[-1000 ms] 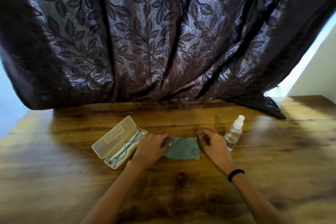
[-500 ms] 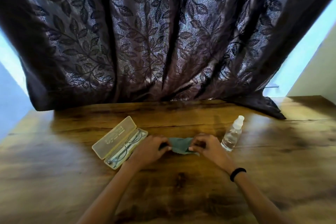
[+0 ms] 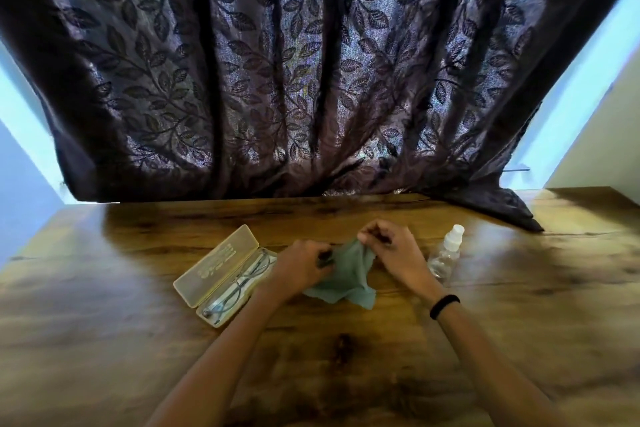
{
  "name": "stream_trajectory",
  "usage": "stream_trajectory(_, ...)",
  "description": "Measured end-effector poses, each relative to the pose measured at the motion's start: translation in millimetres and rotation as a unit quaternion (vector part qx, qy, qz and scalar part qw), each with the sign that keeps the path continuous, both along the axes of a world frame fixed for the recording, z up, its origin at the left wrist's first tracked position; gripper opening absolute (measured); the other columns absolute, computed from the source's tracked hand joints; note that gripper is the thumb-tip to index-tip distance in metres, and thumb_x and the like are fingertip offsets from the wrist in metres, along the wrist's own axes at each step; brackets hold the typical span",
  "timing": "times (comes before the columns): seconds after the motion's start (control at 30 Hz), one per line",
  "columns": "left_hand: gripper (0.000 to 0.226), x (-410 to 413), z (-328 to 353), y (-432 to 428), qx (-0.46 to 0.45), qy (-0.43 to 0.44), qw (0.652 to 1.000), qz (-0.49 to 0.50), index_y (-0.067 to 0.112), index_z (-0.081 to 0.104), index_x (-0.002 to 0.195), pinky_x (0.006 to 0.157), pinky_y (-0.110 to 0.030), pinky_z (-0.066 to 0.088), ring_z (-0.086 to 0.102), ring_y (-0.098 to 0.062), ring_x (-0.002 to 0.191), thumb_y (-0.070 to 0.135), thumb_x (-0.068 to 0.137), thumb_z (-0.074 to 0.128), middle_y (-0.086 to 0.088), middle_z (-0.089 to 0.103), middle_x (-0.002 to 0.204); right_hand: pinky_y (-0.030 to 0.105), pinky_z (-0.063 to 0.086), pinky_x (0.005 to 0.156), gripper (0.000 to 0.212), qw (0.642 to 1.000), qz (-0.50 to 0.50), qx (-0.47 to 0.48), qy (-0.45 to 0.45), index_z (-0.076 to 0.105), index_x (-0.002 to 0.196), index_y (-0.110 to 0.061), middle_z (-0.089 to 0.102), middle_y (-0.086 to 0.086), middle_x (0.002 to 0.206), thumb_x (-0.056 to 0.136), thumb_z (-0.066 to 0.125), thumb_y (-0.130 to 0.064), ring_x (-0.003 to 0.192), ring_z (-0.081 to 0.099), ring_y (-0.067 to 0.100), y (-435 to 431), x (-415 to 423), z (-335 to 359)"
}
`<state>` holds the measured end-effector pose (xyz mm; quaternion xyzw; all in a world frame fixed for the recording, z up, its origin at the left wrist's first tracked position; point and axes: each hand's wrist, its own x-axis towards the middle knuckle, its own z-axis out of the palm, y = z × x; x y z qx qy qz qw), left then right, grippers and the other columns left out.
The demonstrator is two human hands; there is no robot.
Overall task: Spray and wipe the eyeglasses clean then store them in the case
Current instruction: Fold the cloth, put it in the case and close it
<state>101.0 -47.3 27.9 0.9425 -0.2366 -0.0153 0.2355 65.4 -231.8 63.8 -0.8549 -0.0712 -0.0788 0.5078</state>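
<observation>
Toward the table's (image 3: 138, 322) far edge, near its middle, both hands pinch the cloth (image 3: 349, 274). The left hand (image 3: 301, 265) grips its left side and the right hand (image 3: 391, 253) holds up a top corner, while the lower part drapes onto the wood. The glasses (image 3: 242, 282) lie in the open case (image 3: 216, 263) just left of the hands. The bottle (image 3: 446, 253) stands untouched just to the right. Spraying, wiping and closing the case all seem left to do.

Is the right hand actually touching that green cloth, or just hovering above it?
Touching. The head view shows the right hand pinching the upper corner of the green cloth with curled fingers; the fabric runs right up into its fingertips.
</observation>
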Motion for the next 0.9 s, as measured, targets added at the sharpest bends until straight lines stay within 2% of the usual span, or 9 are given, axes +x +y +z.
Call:
stream_trajectory(0.1,0.024,11.0,0.0,16.8,-0.029,-0.015,0.999,0.044,0.021,0.062,0.111,0.064,-0.013,0.041,0.058,-0.008,0.081,0.022,0.088,0.057,0.001,0.067,0.102,0.015,0.044,0.065,0.004,1.000,-0.030,-0.006,0.001,0.064,0.085,-0.008,0.067,0.005,0.084,0.085,0.063,-0.012,0.077,0.059,0.014,-9.6,4.2,-0.9)
stream_trajectory(0.23,0.021,27.5,12.0,22.2,-0.086,-0.015,0.995,0.047,0.016,0.067,0.105,0.084,-0.031,0.049,0.063,-0.017,0.096,0.014,0.085,0.059,-0.004,0.070,0.106,0.000,0.040,0.060,0.007,0.998,-0.022,-0.053,0.027,0.066,0.090,-0.009,0.064,-0.001,0.086,0.084,0.062,-0.009,0.077,0.056,0.008,-12.8,13.1,-3.5)
stream_trajectory(0.27,0.021,31.5,15.2,21.4,-0.102,-0.007,0.994,0.043,0.015,0.067,0.103,0.085,-0.031,0.049,0.063,-0.017,0.098,0.011,0.085,0.058,-0.004,0.070,0.105,-0.001,0.039,0.060,0.010,0.996,-0.023,-0.074,0.033,0.066,0.093,-0.007,0.063,-0.001,0.088,0.085,0.062,-0.008,0.079,0.055,0.008,-13.1,16.9,-3.6)
stream_trajectory(0.37,0.014,43.1,28.6,18.7,-0.144,0.019,0.989,0.025,0.018,0.064,0.096,0.072,-0.014,0.045,0.062,-0.012,0.094,0.009,0.085,0.059,0.001,0.067,0.097,0.009,0.039,0.066,0.013,0.991,-0.036,-0.122,0.032,0.066,0.098,-0.004,0.066,0.005,0.093,0.086,0.060,-0.007,0.085,0.057,0.013,-13.2,30.5,0.3)
stream_trajectory(0.43,0.009,50.4,40.7,16.5,-0.151,0.023,0.988,0.002,0.021,0.056,0.092,0.068,-0.010,0.041,0.060,-0.010,0.091,0.014,0.087,0.058,0.004,0.063,0.094,0.011,0.035,0.063,0.013,0.990,-0.049,-0.131,0.014,0.067,0.096,-0.005,0.066,0.005,0.091,0.085,0.061,-0.006,0.084,0.055,0.013,-13.2,39.5,6.1)
stream_trajectory(0.6,0.004,66.5,63.1,13.5,-0.134,-0.019,0.990,-0.030,0.018,0.051,0.089,0.068,-0.037,0.048,0.062,-0.023,0.080,0.021,0.091,0.053,-0.008,0.064,0.092,0.009,0.034,0.053,0.008,0.989,-0.074,-0.124,-0.025,0.067,0.089,-0.011,0.061,-0.003,0.081,0.085,0.061,-0.007,0.077,0.053,0.008,-15.6,58.0,19.7)
stream_trajectory(0.67,0.006,71.1,67.0,13.0,-0.130,-0.036,0.991,-0.026,0.015,0.052,0.089,0.073,-0.043,0.048,0.063,-0.028,0.081,0.020,0.091,0.053,-0.009,0.064,0.090,0.005,0.036,0.053,0.008,0.989,-0.083,-0.117,-0.041,0.067,0.087,-0.013,0.060,-0.005,0.079,0.085,0.061,-0.008,0.073,0.053,0.006,-16.5,63.7,23.4)
stream_trajectory(0.77,0.008,78.7,69.5,11.5,-0.169,-0.053,0.984,0.009,0.011,0.053,0.092,0.072,-0.041,0.047,0.060,-0.030,0.081,0.019,0.092,0.052,-0.014,0.063,0.088,0.009,0.038,0.058,0.008,0.988,-0.107,-0.094,-0.060,0.068,0.085,-0.013,0.062,-0.004,0.078,0.085,0.062,-0.008,0.069,0.053,0.003,-16.8,70.0,30.6)
stream_trajectory(0.9,0.003,81.5,73.6,12.1,-0.273,-0.054,0.958,0.062,0.013,0.053,0.088,0.066,-0.023,0.043,0.056,-0.017,0.077,0.015,0.090,0.055,-0.003,0.059,0.083,0.001,0.041,0.058,0.009,0.986,-0.118,-0.049,-0.108,0.068,0.088,-0.011,0.063,-0.004,0.082,0.086,0.060,-0.007,0.071,0.055,0.001,-17.7,67.0,44.0)
